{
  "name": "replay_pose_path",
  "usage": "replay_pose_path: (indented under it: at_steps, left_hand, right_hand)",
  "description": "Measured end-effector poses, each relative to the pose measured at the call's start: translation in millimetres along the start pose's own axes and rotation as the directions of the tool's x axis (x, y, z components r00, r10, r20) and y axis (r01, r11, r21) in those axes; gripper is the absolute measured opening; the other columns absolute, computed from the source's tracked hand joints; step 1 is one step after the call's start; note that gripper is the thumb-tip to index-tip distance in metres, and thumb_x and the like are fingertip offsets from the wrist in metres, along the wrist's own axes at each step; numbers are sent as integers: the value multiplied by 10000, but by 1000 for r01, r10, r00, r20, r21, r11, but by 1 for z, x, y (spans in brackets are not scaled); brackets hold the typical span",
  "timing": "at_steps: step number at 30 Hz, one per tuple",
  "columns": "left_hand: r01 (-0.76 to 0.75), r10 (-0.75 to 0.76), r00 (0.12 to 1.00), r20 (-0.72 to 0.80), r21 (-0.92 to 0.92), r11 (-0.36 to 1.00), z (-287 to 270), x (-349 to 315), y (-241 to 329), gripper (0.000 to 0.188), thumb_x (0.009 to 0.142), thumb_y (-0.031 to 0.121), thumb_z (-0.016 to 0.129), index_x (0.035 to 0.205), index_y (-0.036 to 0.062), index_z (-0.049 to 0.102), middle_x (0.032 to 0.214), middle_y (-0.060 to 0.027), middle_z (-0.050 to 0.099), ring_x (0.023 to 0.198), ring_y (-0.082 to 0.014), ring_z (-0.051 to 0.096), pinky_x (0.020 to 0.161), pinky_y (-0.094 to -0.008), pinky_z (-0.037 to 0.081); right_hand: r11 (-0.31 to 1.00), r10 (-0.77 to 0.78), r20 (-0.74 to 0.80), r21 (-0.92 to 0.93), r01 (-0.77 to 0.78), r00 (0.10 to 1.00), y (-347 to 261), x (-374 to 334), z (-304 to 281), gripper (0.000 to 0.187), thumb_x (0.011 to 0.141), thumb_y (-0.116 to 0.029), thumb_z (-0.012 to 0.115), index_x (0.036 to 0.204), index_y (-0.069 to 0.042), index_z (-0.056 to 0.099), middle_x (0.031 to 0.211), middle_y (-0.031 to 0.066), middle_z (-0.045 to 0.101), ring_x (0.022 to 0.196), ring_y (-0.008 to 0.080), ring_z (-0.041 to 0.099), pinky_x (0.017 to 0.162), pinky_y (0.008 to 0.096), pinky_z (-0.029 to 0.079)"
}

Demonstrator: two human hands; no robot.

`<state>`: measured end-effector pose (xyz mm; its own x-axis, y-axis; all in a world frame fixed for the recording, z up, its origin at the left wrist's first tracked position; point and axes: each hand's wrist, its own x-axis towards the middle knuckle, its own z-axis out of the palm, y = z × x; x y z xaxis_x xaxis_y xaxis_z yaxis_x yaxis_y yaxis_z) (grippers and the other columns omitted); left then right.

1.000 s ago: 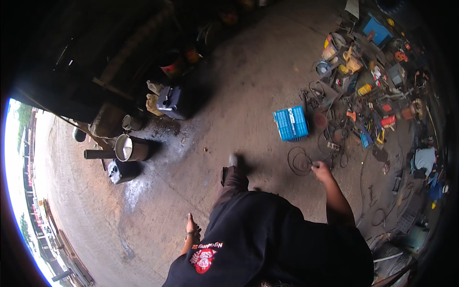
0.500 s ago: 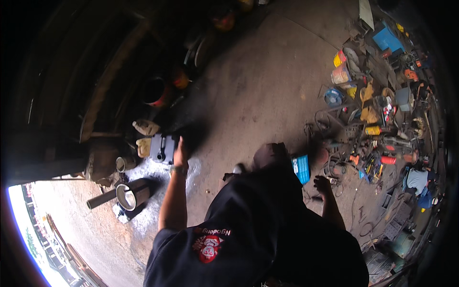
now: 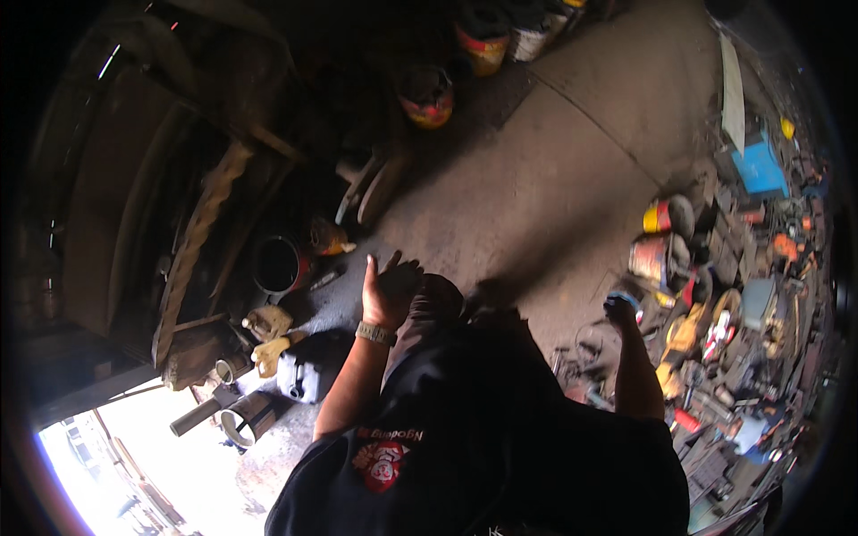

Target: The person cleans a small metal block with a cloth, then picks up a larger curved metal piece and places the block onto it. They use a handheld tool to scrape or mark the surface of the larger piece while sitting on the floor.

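Note:
My left hand [image 3: 389, 293], with a watch on its wrist, is held out over the floor beside my leg. Its fingers are spread and nothing is in them. A grey plastic jerrycan [image 3: 302, 377] stands on the ground left of my left forearm, apart from the hand. My right hand [image 3: 617, 309] hangs out to the right in shade, in front of a blue round object [image 3: 628, 294] on the floor. Its fingers are too dark to make out.
Yellowish plastic cans [image 3: 270, 353], a metal pot [image 3: 248, 420] and a black-mouthed bucket [image 3: 279, 265] stand at left. Paint buckets [image 3: 427, 96] line the far left. Buckets [image 3: 657, 256], tools, a blue box [image 3: 760, 165] and scrap crowd the right side.
My left hand has come away from the grey jerrycan and moved right, its fingers spread. My right hand has moved up and outward. The whole view has shifted across the floor.

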<state>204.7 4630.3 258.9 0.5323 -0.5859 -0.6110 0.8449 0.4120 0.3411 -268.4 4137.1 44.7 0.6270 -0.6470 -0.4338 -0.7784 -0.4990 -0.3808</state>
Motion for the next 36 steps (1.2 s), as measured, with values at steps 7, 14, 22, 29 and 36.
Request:
replay_pose_path:
  at_steps: [7, 14, 22, 29, 36]
  left_hand:
    - [-117, 88, 988, -130, -229, 966, -3, 204, 109, 913, 961, 730, 396, 1520, 9, 359, 1509, -285, 432, 1419, -406, 394, 1203, -551, 249]
    - [-134, 107, 979, -174, -153, 979, 72, 413, 240, 650, 993, 642, 456, 1280, 90, 647, 1247, -74, 682, 1277, -271, 556, 1101, -530, 390]
    - [-343, 310, 917, -249, -100, 934, 156, 549, 294, 639, 1040, 558, 430, 1478, 93, 462, 1455, -80, 560, 1320, -267, 528, 1083, -455, 429]
    - [-384, 120, 878, -464, -532, 755, 113, 689, 176, 773, 1015, 642, 397, 1511, 49, 422, 1500, -150, 502, 1328, -336, 501, 1135, -461, 362]
    - [-293, -27, 805, -593, -437, 850, 114, 853, 66, 841, 982, 678, 451, 1520, 34, 402, 1498, -225, 466, 1354, -352, 469, 1129, -513, 356]
  right_hand:
    - [945, -286, -157, 117, 305, 945, -345, 344, -169, 271, 925, -173, 685, 1144, -14, 697, 1032, 142, 738, 898, 212, 711, 826, 340, 559]
    - [859, -360, 360, -230, 456, 860, -493, 499, -189, 338, 938, -274, 667, 1225, -95, 692, 1145, 139, 725, 1020, 312, 707, 881, 392, 560]
    - [815, -303, 523, -291, 501, 797, -563, 748, -187, 464, 868, -255, 727, 1269, -37, 645, 1007, 193, 743, 940, 347, 721, 855, 439, 568]
    - [506, -248, 781, -400, 764, 573, -794, 993, -71, 362, 910, -261, 669, 1201, -45, 662, 1163, 234, 683, 1097, 412, 643, 924, 505, 521]
    - [341, -655, 574, -356, 870, 492, -882, 1167, 130, 369, 939, -290, 633, 1251, -94, 651, 1127, 217, 700, 1076, 415, 653, 935, 506, 520]
